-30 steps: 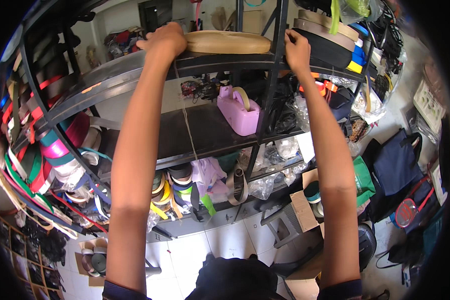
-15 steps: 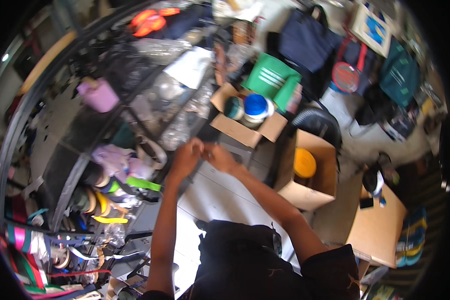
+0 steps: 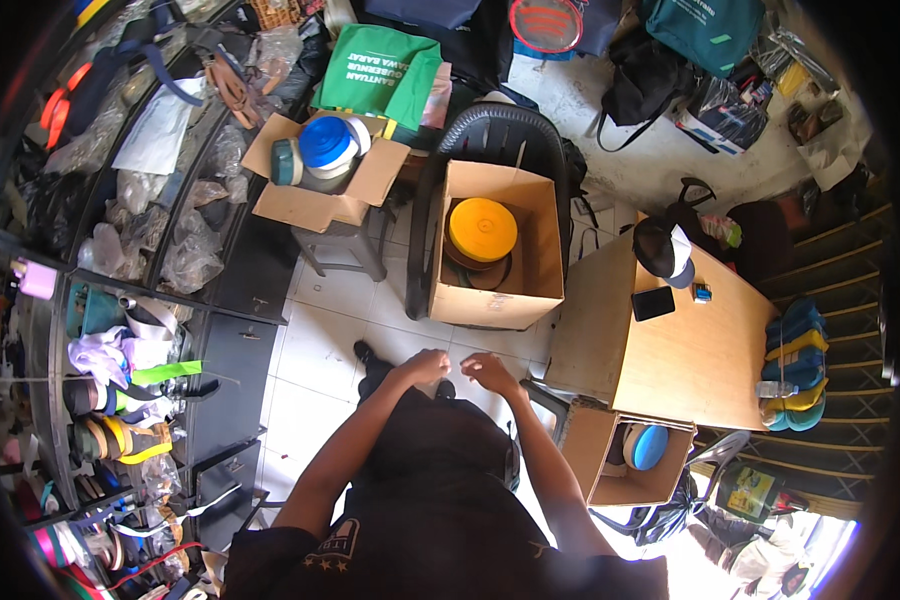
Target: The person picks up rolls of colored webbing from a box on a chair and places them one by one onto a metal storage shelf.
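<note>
My left hand [image 3: 426, 368] is in front of my body, above the tiled floor [image 3: 315, 358], its fingers curled closed. My right hand [image 3: 490, 374] is a short gap to its right, at about the same height, also with curled fingers. I cannot make out whether anything small is inside either hand. Nearest beyond them, an open cardboard box [image 3: 500, 305] sits on a black chair [image 3: 500, 122]. A yellow round roll [image 3: 483, 229] lies inside that box.
A smaller open box [image 3: 372, 208] with blue, white and green rolls stands on a grey stool [image 3: 355, 248]. Packed black shelves [image 3: 235, 365] line the left. To the right is a wooden desk [image 3: 700, 365] with a cap [image 3: 664, 250]; below it, another box [image 3: 580, 450] holds a blue roll [image 3: 645, 447].
My view has swung to the right, bringing the desk and boxes closer to the middle. My hands were together at the fingers and are now slightly apart, nearer my body.
</note>
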### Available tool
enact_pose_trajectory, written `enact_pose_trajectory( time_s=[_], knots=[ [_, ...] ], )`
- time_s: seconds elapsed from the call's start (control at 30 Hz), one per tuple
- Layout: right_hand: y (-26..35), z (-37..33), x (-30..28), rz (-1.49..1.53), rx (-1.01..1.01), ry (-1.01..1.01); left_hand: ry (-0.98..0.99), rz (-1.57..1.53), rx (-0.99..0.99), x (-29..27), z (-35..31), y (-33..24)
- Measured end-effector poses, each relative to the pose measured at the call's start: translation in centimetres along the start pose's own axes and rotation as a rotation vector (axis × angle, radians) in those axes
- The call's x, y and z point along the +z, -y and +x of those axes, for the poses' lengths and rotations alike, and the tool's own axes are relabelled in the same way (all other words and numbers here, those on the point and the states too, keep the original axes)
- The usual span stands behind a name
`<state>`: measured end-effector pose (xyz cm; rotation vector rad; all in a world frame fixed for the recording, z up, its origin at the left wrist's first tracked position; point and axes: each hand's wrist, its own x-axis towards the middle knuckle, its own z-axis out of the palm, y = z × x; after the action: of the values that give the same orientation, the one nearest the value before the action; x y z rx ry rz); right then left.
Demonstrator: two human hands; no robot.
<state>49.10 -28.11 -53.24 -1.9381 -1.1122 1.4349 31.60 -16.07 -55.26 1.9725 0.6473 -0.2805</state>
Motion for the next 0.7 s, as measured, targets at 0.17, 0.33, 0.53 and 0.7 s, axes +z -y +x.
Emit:
enact_pose_trajectory(
  time_s=[0.17,0.33,0.53,0.7],
  knots=[
    [1.4,2.7,-2.6,0.148,-0.086,-0.276,0.012,-0.266,-0.045,-2.8,7.3,-2.6],
    [1.8,6.5,-6.1,0.187,0.008,-0.586,-0.012,-0.753,-0.146,-5.9,16.9,-0.6],
    [1.2,11.1,-7.3,0.092,0.167,-0.876,-0.079,-0.998,-0.377,-6.0,29.5,6.2],
    [3.3,17.5,-8.3,-0.265,0.318,-0.725,-0.467,-0.929,-0.671,-2.9,38.4,17.1]
  ],
)
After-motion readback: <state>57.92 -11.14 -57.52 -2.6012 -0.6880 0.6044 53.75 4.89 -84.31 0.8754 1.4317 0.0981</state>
